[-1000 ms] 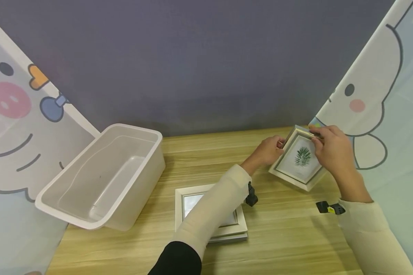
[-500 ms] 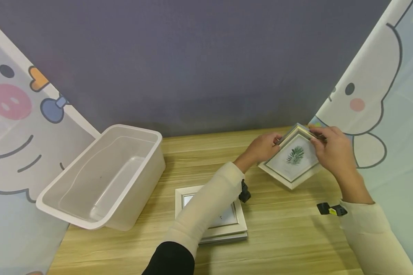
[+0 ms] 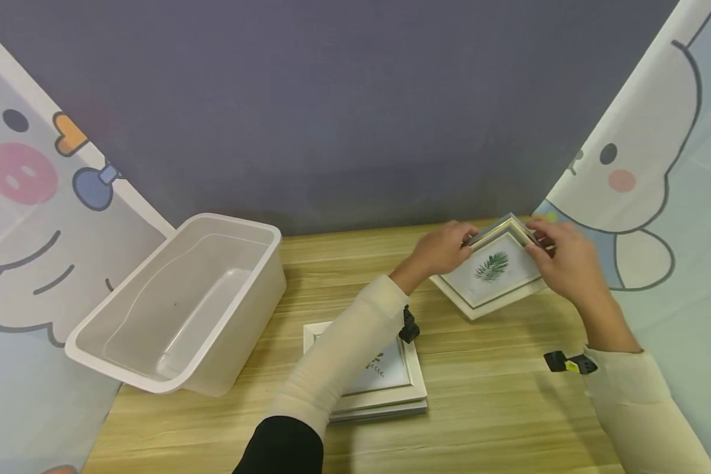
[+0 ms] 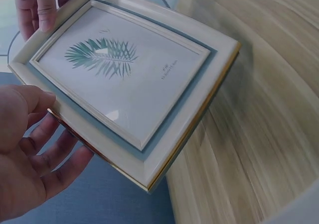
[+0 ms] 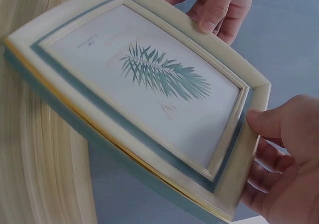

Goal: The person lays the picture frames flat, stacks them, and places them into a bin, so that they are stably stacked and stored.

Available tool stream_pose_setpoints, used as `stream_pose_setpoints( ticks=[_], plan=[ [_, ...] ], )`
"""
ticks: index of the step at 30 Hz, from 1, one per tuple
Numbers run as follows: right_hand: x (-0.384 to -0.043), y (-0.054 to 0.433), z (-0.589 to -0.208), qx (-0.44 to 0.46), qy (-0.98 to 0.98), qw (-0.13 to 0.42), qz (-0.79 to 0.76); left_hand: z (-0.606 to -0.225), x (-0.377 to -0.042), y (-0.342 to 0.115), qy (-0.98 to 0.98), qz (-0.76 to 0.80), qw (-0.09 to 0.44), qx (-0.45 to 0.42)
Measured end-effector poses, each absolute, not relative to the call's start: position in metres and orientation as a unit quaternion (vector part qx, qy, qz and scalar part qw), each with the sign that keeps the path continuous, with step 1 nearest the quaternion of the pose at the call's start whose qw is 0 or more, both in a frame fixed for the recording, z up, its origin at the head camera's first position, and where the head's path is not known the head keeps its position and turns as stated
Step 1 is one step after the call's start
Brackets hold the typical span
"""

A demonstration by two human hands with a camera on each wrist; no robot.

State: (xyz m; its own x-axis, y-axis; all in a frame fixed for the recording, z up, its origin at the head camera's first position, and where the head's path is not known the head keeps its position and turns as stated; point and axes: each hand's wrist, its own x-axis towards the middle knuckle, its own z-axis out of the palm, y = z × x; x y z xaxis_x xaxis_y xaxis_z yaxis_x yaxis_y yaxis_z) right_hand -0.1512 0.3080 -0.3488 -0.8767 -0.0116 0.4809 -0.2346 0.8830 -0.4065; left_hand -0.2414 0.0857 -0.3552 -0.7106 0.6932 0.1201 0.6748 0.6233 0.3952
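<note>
A cream picture frame (image 3: pixel 490 268) with a gold edge and a green palm-leaf print tilts above the table's back right. My left hand (image 3: pixel 441 249) pinches its left edge, thumb on the front and fingers behind, as the left wrist view shows. Across from it, my right hand (image 3: pixel 569 258) grips the opposite edge; in the right wrist view the thumb (image 5: pixel 269 122) presses the front border and the other fingers curl behind. Below the left forearm lies a stack of similar frames (image 3: pixel 385 388), partly covered by the sleeve; the top one bears a leafy sprig print.
A white plastic bin (image 3: pixel 231 329) stands at the table's left, with nothing visible inside. Behind the wood-grain table (image 3: pixel 480 408) rises a dark grey panel (image 3: pixel 355 118). Cartoon-printed sheets flank both sides, the right one (image 3: pixel 646 184) close to the right hand.
The held picture frame has shifted left and turned, its lower corner swinging left. My left hand and forearm moved left with it, baring more of the stack's top print. The right hand stays nearly in place.
</note>
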Motion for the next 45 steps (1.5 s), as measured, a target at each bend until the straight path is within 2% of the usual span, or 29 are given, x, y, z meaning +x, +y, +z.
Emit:
stream_pose_setpoints(
  ticks=[10, 21, 37, 45],
  plan=[
    [-0.151, 0.306, -0.353, 0.070, -0.946, 0.172, 0.266, -0.351, -0.241, 0.078, 0.908, 0.159, 0.023, 0.387],
    [-0.154, 0.301, -0.366, 0.086, -0.934, 0.159, 0.309, -0.333, -0.237, 0.068, 0.918, 0.104, 0.052, 0.378],
    [-0.155, 0.287, -0.383, 0.091, -0.925, 0.075, 0.361, -0.327, -0.227, 0.046, 0.917, 0.035, -0.001, 0.398],
    [-0.156, 0.275, -0.388, 0.113, -0.927, 0.067, 0.351, -0.328, -0.225, 0.033, 0.914, 0.014, -0.030, 0.405]
  ],
)
